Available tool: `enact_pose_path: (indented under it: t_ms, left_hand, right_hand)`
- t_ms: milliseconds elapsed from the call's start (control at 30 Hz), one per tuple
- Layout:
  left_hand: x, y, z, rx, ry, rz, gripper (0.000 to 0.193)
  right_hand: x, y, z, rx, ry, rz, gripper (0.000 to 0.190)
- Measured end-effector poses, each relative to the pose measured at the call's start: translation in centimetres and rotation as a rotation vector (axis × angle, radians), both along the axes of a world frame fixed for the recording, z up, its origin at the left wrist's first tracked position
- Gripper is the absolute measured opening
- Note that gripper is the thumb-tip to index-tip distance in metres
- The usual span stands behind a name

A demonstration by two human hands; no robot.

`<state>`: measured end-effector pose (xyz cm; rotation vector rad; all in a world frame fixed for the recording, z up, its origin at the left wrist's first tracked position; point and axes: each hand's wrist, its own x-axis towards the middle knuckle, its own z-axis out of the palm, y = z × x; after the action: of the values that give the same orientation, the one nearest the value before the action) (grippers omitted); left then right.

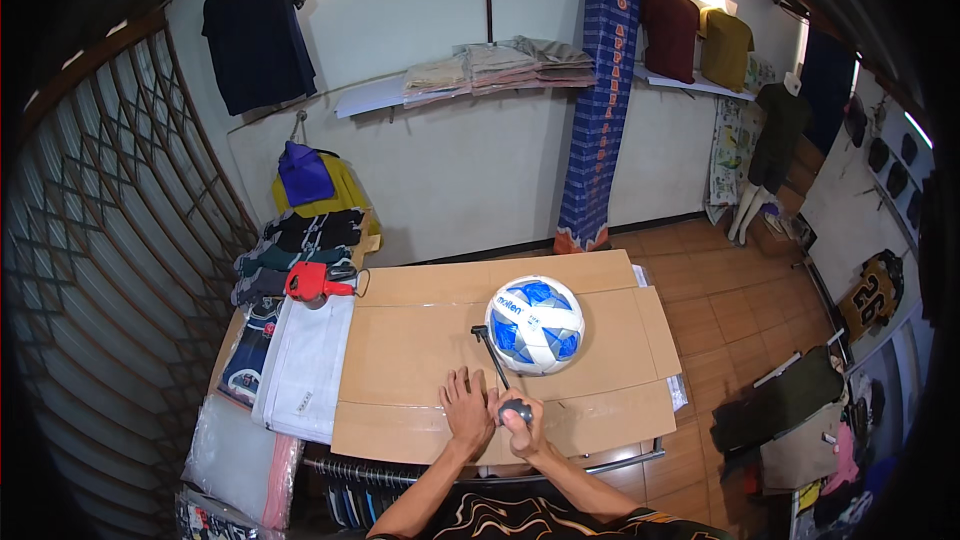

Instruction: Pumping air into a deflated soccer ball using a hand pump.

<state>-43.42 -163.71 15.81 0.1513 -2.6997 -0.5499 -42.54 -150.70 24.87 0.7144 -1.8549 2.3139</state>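
A white, blue and grey Molten football (535, 325) rests on a flattened cardboard sheet (412, 349) in front of me. My right hand (521, 424) is closed around the dark rounded end of a slim black tool (495, 358), which looks like a small hand pump. The tool's T-shaped end lies just left of the ball; whether it touches the ball cannot be told. Flat on the cardboard, fingers spread, my left hand (469, 405) lies beside the right hand with nothing visible in it.
Left of the cardboard, a red handheld device (319, 283) lies by white packaged material (315, 360) and folded clothes (319, 232). A metal rail (622, 463) with hanging garments runs along the near edge. Clothing in plastic (236, 457) sits at lower left.
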Motion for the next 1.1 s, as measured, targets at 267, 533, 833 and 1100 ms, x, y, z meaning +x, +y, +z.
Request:
enact_pose_path:
  t_ms: [267, 533, 833, 1100]
  left_hand:
    - [-0.4, -0.1, -1.2, 0.045, -0.017, 0.024, 0.053]
    - [-0.2, -0.2, -0.6, -0.013, -0.044, 0.003, 0.053]
    - [-0.1, -0.2, -0.6, -0.009, -0.014, 0.007, 0.052]
    - [-0.2, 0.0, -0.5, 0.037, -0.011, 0.016, 0.052]
  right_hand:
    - [1.0, 0.8, 4.7, -0.081, 0.139, 0.061, 0.043]
    - [-1.4, -0.2, -1.3, -0.038, 0.093, 0.089, 0.040]
    - [-1.7, -0.7, -4.7, -0.025, 0.118, 0.044, 0.038]
    - [1.6, 1.1, 5.1, -0.013, 0.061, 0.037, 0.036]
